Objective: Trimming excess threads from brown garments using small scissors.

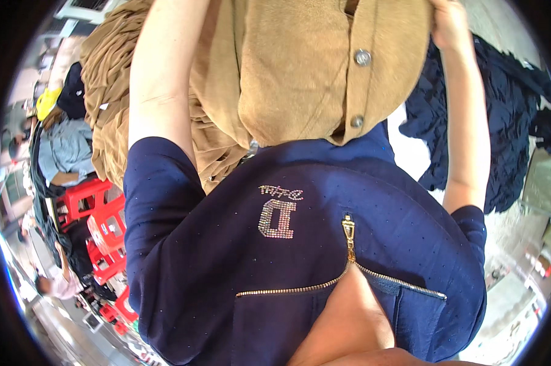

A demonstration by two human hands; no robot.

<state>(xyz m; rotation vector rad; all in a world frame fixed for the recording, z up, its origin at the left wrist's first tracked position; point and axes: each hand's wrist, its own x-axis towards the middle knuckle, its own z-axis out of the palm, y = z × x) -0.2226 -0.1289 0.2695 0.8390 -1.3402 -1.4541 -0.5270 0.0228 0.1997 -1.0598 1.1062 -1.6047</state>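
A tan buttoned cardigan hangs in front of my chest, with two dark round buttons showing on its front band. My right hand, partly cut off by the top edge, grips the cardigan at its right side. My left forearm reaches up past the garment's left side, and the hand itself lies beyond the top of the picture. The cardigan's upper part is also out of view.
Heaped tan garments lie to the left, and a pile of dark navy cloth is on the right. Red plastic stools stand at the left, near seated people, one in a grey-blue top. A person in pink is farther down.
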